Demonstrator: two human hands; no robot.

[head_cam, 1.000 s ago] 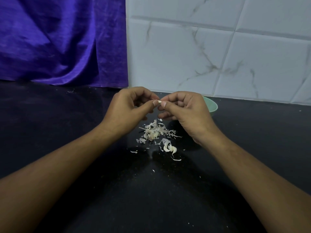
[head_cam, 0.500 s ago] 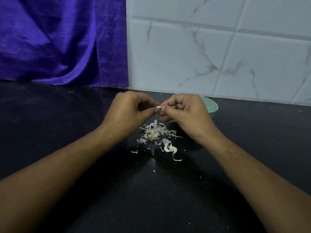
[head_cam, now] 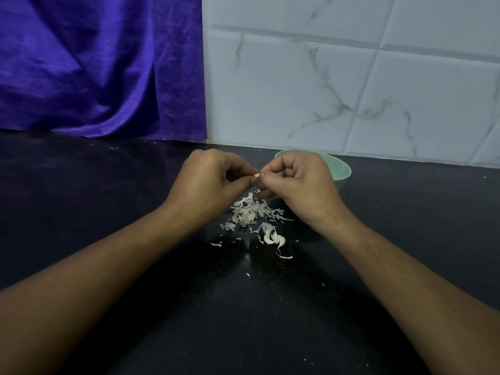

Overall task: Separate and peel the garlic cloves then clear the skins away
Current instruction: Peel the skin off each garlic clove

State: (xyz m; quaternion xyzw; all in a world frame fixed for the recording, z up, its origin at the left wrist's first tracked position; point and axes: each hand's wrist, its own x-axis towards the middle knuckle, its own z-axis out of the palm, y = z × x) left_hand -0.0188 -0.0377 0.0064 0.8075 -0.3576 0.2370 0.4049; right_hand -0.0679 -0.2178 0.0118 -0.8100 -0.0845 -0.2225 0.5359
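Pale and only partly exposed, the garlic clove [head_cam: 257,175] is sitting in the air between the two hands, above the countertop [head_cam: 405,212] and just in front of the bowl [head_cam: 343,172]. The left hand [head_cam: 208,182] is pinching it between thumb and curled fingers; the right hand [head_cam: 297,182] is pinching it from the opposite side in the same manner. Both sets of fingertips are meeting at the clove. Only a small white end is showing between the thumbs, so the long axis and the pointing direction of the clove cannot be determined.

Directly below the hands, the skins [head_cam: 250,211] are lying in a loose heap of thin white strips on the countertop. Just nearer the camera, the loose cloves [head_cam: 274,238] are resting on the surface, touching each other; they are curved, and the tapered tip of the rightmost one is pointing toward the camera. Small flakes are lying scattered around them.

The countertop is black, speckled and slightly glossy. The bowl is light green and is standing upright behind the right hand, which is hiding part of its rim; its contents are not visible. A purple curtain [head_cam: 94,66] is hanging at the rear left, its hem reaching the countertop. A tiled wall [head_cam: 311,90] of white, grey-veined marble pattern is occupying the rear right.
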